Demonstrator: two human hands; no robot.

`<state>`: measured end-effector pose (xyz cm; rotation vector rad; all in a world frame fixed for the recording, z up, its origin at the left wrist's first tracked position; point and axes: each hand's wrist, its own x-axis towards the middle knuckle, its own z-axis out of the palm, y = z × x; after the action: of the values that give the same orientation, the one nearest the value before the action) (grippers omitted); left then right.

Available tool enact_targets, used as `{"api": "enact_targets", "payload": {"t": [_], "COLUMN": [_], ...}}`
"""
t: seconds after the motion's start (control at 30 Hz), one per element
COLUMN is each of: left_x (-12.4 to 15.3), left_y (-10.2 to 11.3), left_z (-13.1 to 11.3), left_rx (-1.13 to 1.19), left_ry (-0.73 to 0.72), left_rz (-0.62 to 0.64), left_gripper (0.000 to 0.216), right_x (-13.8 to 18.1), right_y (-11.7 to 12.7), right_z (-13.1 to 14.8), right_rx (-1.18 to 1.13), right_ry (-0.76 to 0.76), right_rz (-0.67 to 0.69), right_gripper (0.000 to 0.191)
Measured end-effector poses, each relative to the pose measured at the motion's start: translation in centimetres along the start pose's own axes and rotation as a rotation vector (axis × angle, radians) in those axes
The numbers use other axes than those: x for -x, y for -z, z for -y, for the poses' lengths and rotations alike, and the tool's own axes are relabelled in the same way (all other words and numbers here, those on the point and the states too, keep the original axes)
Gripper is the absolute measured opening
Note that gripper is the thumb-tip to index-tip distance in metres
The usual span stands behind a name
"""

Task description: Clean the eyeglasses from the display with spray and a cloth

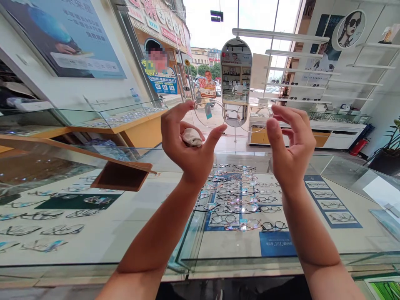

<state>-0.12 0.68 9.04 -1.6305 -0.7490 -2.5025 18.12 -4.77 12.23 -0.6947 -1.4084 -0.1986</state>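
A pair of thin-rimmed eyeglasses is held up at arm's length above the glass counter, lenses facing me. My left hand has its index fingertip at the left outer corner of the frame. Its thumb tip reaches the lower rim near the bridge. In that same palm, the curled fingers keep a crumpled pale cloth. At the opposite end, the thumb and index finger of my right hand close around the right outer corner. A bluish tag or sticker shows at the left lens.
Rows of eyeglasses lie under the glass counter. A wood-framed tray or mirror rests on it at left. Beyond stand an oval mirror, a display cabinet, wall shelves and a fire extinguisher.
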Motion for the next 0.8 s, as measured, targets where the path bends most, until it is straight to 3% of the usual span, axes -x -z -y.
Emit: {"api": "enact_targets", "payload": {"t": [0.23, 0.4, 0.8], "left_x": [0.2, 0.1, 0.1], "left_y": [0.1, -0.1, 0.2], "left_z": [0.5, 0.3, -0.8], "left_rx": [-0.118, -0.148, -0.113], "left_ry": [-0.064, -0.097, 0.071], "left_rz": [-0.004, -0.037, 0.07], "left_gripper": [0.068, 0.066, 0.063], "right_x": [-0.1, -0.3, -0.1], "right_y": [0.0, 0.3, -0.2], "right_z": [-0.8, -1.0, -2.1], "right_rx": [-0.023, -0.113, -0.105], "right_ry": [-0.113, -0.174, -0.141], "right_rz": [0.051, 0.104, 0.235], "right_gripper": [0.028, 0.029, 0.04]}}
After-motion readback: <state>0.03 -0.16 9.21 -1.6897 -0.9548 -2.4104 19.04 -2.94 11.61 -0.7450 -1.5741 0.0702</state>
